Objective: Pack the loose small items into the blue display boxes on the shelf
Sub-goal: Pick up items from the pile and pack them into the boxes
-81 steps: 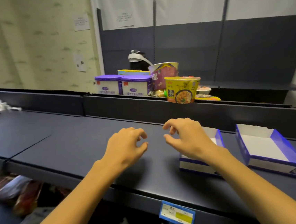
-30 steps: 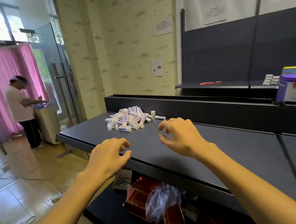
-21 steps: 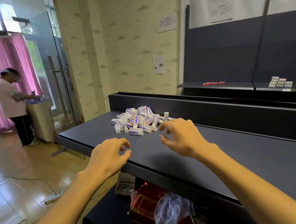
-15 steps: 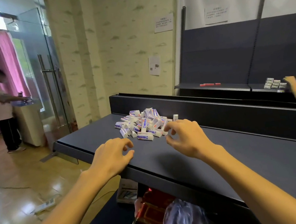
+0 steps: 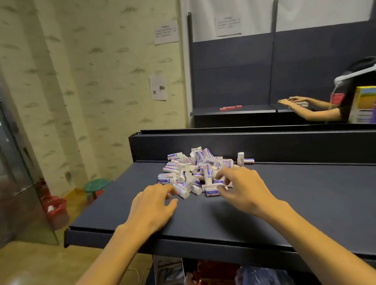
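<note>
Our hands reach the near edge of the pile: the left hand (image 5: 153,206) is loosely curled and holding nothing, its fingertips touching one small box, while the right hand (image 5: 242,188) has its fingers bent around the nearest items, though we cannot tell if any is truly gripped. The heap of small white-and-blue items (image 5: 197,169) lies on the dark shelf (image 5: 314,199) by its back rail, probably tipped there for sorting. We see no blue display boxes here, so packing has yet to begin
</note>
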